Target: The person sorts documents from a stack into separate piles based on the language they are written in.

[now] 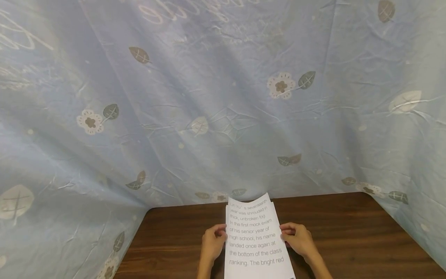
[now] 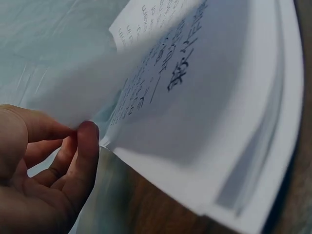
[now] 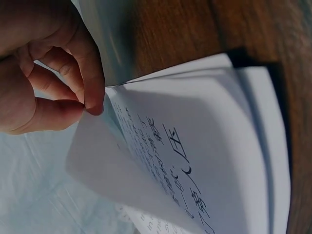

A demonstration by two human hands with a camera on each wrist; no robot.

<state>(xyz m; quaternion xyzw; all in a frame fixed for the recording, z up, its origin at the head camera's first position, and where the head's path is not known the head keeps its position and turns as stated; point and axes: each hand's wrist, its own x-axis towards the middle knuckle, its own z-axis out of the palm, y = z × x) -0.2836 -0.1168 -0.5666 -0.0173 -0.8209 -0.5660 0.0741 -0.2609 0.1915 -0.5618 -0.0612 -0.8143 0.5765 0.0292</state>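
Observation:
In the head view, several white paper sheets [image 1: 252, 236] in an uneven stack stand over the table, the top one printed with large English text. My left hand [image 1: 213, 241] pinches the left edge between thumb and fingertips. On the opposite edge, my right hand [image 1: 299, 238] pinches likewise. The left wrist view shows the left thumb and fingers on a curved sheet [image 2: 92, 90], beside a page with dark Chinese characters [image 2: 180, 73]. Similar characters appear in the right wrist view on a page [image 3: 209, 131], where the right fingertips grip a bent sheet's corner [image 3: 92, 141].
A dark brown wooden table [image 1: 167, 240] lies under the hands and papers. Behind it and at both sides hangs a pale blue cloth [image 1: 209, 155] with leaf and flower prints, meeting the table's far edge close to the papers' top.

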